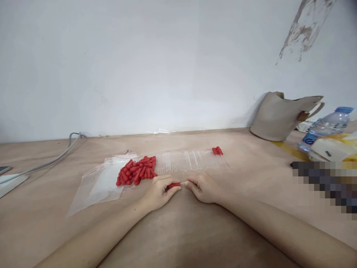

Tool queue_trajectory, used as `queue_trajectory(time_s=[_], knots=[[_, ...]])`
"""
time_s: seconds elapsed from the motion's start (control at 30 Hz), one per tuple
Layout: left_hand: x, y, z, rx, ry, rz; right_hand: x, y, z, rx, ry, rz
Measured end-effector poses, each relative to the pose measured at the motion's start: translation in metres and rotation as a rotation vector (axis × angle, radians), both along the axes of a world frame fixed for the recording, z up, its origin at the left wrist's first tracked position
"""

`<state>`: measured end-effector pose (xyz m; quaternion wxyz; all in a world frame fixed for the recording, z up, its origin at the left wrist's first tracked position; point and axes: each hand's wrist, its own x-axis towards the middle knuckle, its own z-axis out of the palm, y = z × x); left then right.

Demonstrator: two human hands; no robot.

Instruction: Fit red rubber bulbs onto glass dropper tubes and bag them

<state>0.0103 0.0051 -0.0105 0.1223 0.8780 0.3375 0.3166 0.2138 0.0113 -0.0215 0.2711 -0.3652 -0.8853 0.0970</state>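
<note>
Between the fingers of my left hand [158,192] is a red rubber dropper bulb [174,185], its open end facing right. My right hand [204,188] pinches a thin clear glass tube [182,184], mostly hidden by the fingers. The tube's visible end meets the bulb's mouth; how deep it sits inside I cannot tell. Just beyond my left hand lies a pile of red rubber bulbs [136,171]. A row of clear tubes [184,160] lies side by side behind both hands, with a few red bulbs [217,150] at its far right end.
Clear plastic zip bags [97,186] lie flat left of the pile. A grey cable [63,154] crosses the table's left side. At the right stand a beige pitcher-shaped container [275,117] and a water bottle [326,128] beside a yellow and white package [331,149]. A white wall borders the back.
</note>
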Motion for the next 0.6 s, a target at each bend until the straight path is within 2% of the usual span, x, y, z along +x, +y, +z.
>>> queue_trajectory(time_s=[0.2,0.37,0.43,0.5,0.6], knots=[[-0.001,-0.001,-0.001,0.086,0.007,0.01,-0.003,-0.004,0.006,-0.003,-0.007,0.017],[-0.003,-0.001,-0.005,0.16,-0.058,0.214,0.003,-0.011,0.027,-0.106,0.095,-0.048],[-0.004,-0.001,-0.005,0.16,-0.058,0.265,0.014,-0.001,0.032,-0.135,0.176,-0.14],[-0.004,-0.002,-0.005,0.141,-0.022,0.25,0.031,0.019,0.033,-0.107,0.275,-0.326],[-0.004,-0.002,-0.003,0.081,0.06,0.21,0.063,0.051,0.029,-0.204,0.38,-0.663]])
